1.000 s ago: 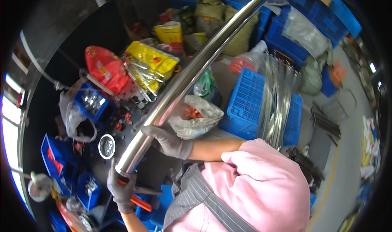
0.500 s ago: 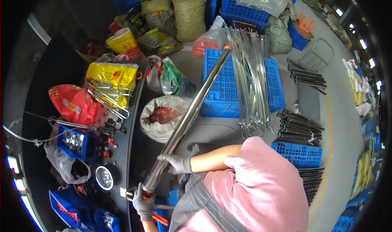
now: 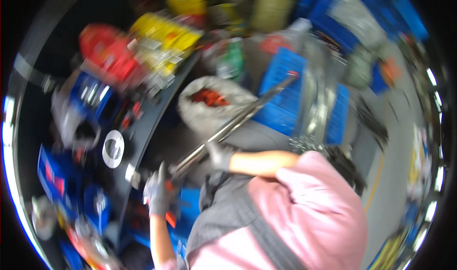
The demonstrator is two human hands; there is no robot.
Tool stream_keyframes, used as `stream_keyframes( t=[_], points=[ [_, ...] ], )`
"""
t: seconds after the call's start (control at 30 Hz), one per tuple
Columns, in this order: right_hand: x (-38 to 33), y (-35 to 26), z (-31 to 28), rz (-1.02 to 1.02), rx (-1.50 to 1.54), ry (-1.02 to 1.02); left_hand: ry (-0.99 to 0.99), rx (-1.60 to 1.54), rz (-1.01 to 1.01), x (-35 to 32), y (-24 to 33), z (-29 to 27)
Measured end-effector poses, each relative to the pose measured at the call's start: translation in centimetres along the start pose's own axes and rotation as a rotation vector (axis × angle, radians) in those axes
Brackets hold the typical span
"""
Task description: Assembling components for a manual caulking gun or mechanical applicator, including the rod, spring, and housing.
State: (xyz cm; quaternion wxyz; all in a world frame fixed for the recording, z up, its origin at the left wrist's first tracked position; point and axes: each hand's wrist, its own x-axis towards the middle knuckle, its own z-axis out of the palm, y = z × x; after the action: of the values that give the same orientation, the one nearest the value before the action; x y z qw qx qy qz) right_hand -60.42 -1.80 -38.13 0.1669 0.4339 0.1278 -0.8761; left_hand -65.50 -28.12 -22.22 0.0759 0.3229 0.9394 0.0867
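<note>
A long shiny metal tube (image 3: pixel 238 119) slants from near my body up toward the blue crates, with a reddish-orange tip at its far end. My right hand (image 3: pixel 220 157), in a grey glove, is closed around its lower part. By the near end of the tube is my gloved left hand (image 3: pixel 158 193), smeared by motion. One finger points up, but its grip is unclear. An orange piece (image 3: pixel 170 218), like a tool handle, shows beside the left wrist; whether that hand holds it cannot be told.
To the left runs a dark workbench (image 3: pixel 153 112) with a red bag (image 3: pixel 108 51), a yellow bag (image 3: pixel 164 37), blue bins and a round white-rimmed bowl (image 3: pixel 113 149). A white sack (image 3: pixel 190 109) of orange pieces stands beyond the tube. Bent metal rods (image 3: pixel 318 98) lie on a blue crate (image 3: pixel 278 91).
The view has swung, blurring everything. The tube lies at a flatter slant. My left hand has come away from around the tube's near end; my right hand keeps its hold.
</note>
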Motion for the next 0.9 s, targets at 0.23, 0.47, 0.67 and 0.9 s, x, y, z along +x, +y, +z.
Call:
stream_keyframes(
  t=[0.23, 0.47, 0.67, 0.9],
  points=[
    [-10.5, 2.2, 8.5, -0.083, -1.058, -0.326, -0.048, 0.057, -0.079, -3.3, -2.8, -2.3],
    [-7.4, 6.5, 17.9, -0.986, -2.248, -1.011, 0.120, 0.200, 0.001, -5.3, 0.3, -6.8],
    [-11.7, 5.7, 19.3, -0.374, -1.998, -0.805, 0.679, -0.078, -0.207, -11.9, 2.1, -12.0],
    [-11.4, 6.1, 16.6, -0.374, -1.789, -0.883, 0.717, -1.437, -0.663, -15.6, 0.1, -3.9]
  ],
)
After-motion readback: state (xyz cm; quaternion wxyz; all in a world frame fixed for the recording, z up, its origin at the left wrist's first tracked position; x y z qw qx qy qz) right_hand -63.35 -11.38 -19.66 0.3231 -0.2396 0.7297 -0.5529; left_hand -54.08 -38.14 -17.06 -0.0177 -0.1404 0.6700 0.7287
